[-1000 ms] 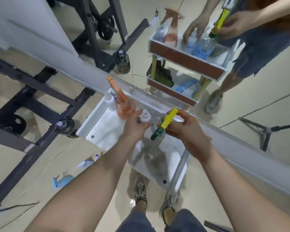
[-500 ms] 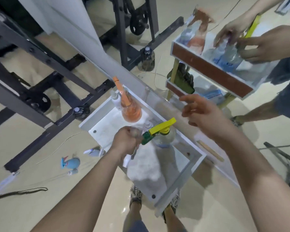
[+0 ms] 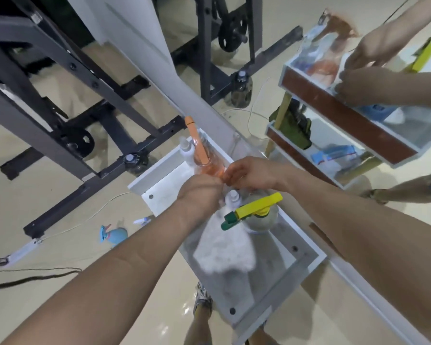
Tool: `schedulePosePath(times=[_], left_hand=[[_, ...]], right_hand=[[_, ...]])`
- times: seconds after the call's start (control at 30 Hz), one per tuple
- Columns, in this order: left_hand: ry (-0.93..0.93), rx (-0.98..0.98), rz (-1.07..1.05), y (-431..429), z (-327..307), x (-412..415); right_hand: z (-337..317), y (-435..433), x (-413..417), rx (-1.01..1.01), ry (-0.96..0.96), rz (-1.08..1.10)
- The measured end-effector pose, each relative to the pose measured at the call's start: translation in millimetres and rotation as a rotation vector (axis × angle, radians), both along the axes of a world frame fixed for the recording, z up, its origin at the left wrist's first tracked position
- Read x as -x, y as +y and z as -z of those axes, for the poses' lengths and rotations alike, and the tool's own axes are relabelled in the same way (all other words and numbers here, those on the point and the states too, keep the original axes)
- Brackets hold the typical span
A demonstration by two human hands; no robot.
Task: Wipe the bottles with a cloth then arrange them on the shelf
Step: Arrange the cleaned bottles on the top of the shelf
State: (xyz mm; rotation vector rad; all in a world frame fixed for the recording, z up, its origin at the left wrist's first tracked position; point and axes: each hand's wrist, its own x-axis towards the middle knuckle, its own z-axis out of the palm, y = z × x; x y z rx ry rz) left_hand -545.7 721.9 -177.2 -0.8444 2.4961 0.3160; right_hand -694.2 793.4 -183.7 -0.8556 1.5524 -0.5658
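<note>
left hand [image 3: 200, 192]: fingers curled, cloth [image 3: 224, 247] apparently gripped | right hand [image 3: 253, 175]: hold cannot be told | yellow-trigger bottle [image 3: 258, 220]: upright on shelf [image 3: 159, 168], near-right of hands | judged light, slippery plastic; best taken at neck

Both arms are bare down to the left hand [image 3: 199, 192] and the right hand [image 3: 251, 174]. The lower legs are bare too. One foot wears a grey shoe [image 3: 202, 301] with laces.
</note>
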Motion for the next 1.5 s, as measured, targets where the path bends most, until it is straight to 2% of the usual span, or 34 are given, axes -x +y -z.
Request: schedulePosePath(times=[0.17, 0.3, 0.43, 0.53, 0.6, 0.7, 0.8, 0.9, 0.97, 1.1, 1.17, 1.3, 1.4, 1.5], left_hand=[[0.332, 0.008, -0.045, 2.8, 23.3, -10.7], [0.556, -0.115, -0.249, 11.6, 24.7, -10.7], [0.696, -0.201, -0.403, 21.0, 15.9, -17.2], [0.748, -0.201, -0.477, 25.1, 0.7, -32.5], [0.779, -0.235, -0.573, 26.6, -15.3, -48.0], [0.877, -0.343, -0.777, 27.9, -42.1, -77.9], [0.932, -0.408, -0.855, 23.2, -58.5, -111.8], [0.919, -0.418, -0.91, 11.0, -67.2, -152.0], [0.89, -0.41, -0.947, -1.9, -68.5, -187.5], [0.806, -0.335, -1.021, -36.6, -57.3, -295.0], [0.711, -0.274, -1.048, -56.7, -46.5, -358.7], [0.501, -0.188, -1.145, -88.0, -13.7, -465.1], [0.306, -0.125, -1.098, -107.3, 21.1, -511.9], [0.195, -0.108, -1.099, -124.0, 63.1, -536.4]], right_hand=[[3.3, -1.1, 5.2, 0.018, -0.011, 0.097], [-5.8, 4.4, 9.3, 0.002, -0.114, 0.184], [-26.8, 23.2, 19.7, 0.037, -0.187, 0.296], [-57.1, 41.3, 26.6, 0.123, -0.082, 0.522], [-88.1, 49.0, 22.3, 0.218, -0.048, 0.591], [-139.2, 53.0, 0.5, 0.364, 0.034, 0.555], [-185.2, 51.1, -41.1, 0.515, 0.283, 0.406], [-210.4, 42.5, -107.5, 0.664, 0.34, 0.262], [-207.1, 29.5, -155.5, 0.645, 0.315, 0.144], [-160.9, -9.6, -239.8, 0.441, 0.311, -0.024], [-130.3, -28.1, -277.7, 0.376, 0.319, -0.048], [-63.6, -64.2, -343.4, 0.195, 0.218, -0.067], [-0.3, -86.0, -380.4, 0.056, 0.28, -0.09], [56.1, -108.5, -400.1, -0.04, 0.286, -0.13]])
